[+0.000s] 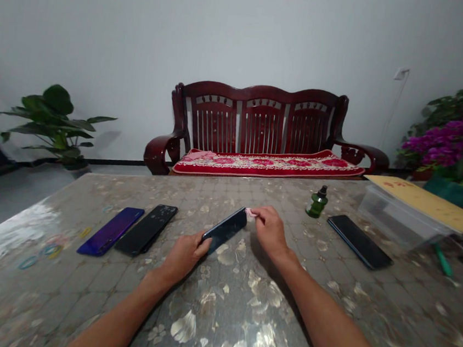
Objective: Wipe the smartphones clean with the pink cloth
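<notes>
A dark smartphone [227,231] is tilted above the table in the middle of the head view. My left hand [185,254] grips its near end, with the thumb across the screen side. At the far end, my right hand [269,230] pinches a small pale pink piece [251,212], perhaps cloth, against the phone's edge. Two phones lie to the left: a blue-purple phone [112,231] and a black phone [146,230]. On the right lies another dark phone [359,242], near a small green bottle [317,202] with a black cap.
The patterned tabletop [207,325] carries several coloured rubber bands [28,262] at the left. At the right stands a clear plastic box [400,219] under a yellow sheet [430,205], near a green-handled tool [443,262]. Beyond the table is a wooden bench [260,96].
</notes>
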`<move>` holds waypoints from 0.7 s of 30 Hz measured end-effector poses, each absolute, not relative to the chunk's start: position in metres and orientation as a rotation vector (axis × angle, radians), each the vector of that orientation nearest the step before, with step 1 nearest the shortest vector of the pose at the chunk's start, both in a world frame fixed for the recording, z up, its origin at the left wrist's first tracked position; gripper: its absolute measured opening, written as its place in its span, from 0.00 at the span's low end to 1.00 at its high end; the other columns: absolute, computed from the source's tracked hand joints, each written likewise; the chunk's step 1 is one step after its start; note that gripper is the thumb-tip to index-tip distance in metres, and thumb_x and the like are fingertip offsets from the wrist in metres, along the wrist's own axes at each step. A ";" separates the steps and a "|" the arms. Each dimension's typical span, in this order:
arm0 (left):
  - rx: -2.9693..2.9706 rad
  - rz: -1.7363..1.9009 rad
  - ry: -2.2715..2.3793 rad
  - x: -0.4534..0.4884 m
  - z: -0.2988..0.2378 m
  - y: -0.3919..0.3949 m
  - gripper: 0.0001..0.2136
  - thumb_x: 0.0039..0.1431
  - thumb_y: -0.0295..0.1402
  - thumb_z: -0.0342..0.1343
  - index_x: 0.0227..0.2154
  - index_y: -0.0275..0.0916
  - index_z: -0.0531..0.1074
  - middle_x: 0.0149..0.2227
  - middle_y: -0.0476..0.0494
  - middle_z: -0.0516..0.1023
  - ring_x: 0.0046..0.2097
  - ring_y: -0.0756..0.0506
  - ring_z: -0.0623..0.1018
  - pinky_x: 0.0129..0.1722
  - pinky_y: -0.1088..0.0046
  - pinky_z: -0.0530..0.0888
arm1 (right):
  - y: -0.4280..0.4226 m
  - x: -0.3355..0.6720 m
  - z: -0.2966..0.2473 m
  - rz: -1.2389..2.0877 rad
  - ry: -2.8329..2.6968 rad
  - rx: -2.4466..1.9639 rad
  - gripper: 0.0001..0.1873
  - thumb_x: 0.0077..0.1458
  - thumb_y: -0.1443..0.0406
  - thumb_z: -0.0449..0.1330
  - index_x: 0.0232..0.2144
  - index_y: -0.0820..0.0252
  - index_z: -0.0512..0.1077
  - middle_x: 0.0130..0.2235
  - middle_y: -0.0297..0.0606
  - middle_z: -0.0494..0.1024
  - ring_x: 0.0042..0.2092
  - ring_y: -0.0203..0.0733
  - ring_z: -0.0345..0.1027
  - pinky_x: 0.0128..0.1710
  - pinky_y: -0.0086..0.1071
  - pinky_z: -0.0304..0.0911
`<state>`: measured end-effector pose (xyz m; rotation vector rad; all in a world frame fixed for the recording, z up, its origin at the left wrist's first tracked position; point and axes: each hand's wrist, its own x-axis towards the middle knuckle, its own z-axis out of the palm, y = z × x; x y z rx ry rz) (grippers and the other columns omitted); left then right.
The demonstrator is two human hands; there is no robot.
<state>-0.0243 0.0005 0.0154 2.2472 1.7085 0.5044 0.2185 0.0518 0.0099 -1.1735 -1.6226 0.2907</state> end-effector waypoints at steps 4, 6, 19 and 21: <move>2.467 0.550 1.662 -0.022 0.007 -0.005 0.13 0.66 0.33 0.47 0.46 0.40 0.75 0.36 0.43 0.83 0.37 0.44 0.81 0.38 0.72 0.74 | 0.056 0.214 0.008 0.606 -1.294 -1.179 0.12 0.51 0.62 0.58 0.33 0.61 0.80 0.32 0.38 0.78 0.34 0.40 0.68 0.36 0.32 0.63; 2.646 0.573 1.617 -0.020 0.002 -0.008 0.15 0.66 0.32 0.49 0.52 0.40 0.72 0.41 0.41 0.83 0.41 0.43 0.81 0.42 0.70 0.76 | 0.056 0.211 0.008 0.792 -1.156 -1.154 0.17 0.49 0.57 0.61 0.35 0.63 0.80 0.29 0.36 0.77 0.30 0.38 0.65 0.31 0.30 0.60; 2.954 0.574 1.377 -0.020 -0.022 0.000 0.18 0.64 0.29 0.52 0.56 0.40 0.69 0.56 0.38 0.75 0.55 0.41 0.76 0.55 0.61 0.74 | 0.060 0.215 -0.018 0.726 -1.438 -1.319 0.10 0.53 0.64 0.59 0.33 0.57 0.81 0.35 0.37 0.82 0.38 0.43 0.73 0.41 0.34 0.66; 2.980 0.589 1.354 -0.020 -0.020 0.000 0.17 0.63 0.29 0.53 0.55 0.41 0.71 0.55 0.39 0.76 0.54 0.40 0.77 0.54 0.61 0.74 | 0.060 0.215 -0.022 0.653 -1.520 -1.351 0.10 0.54 0.66 0.59 0.33 0.57 0.81 0.35 0.37 0.82 0.39 0.42 0.73 0.42 0.33 0.66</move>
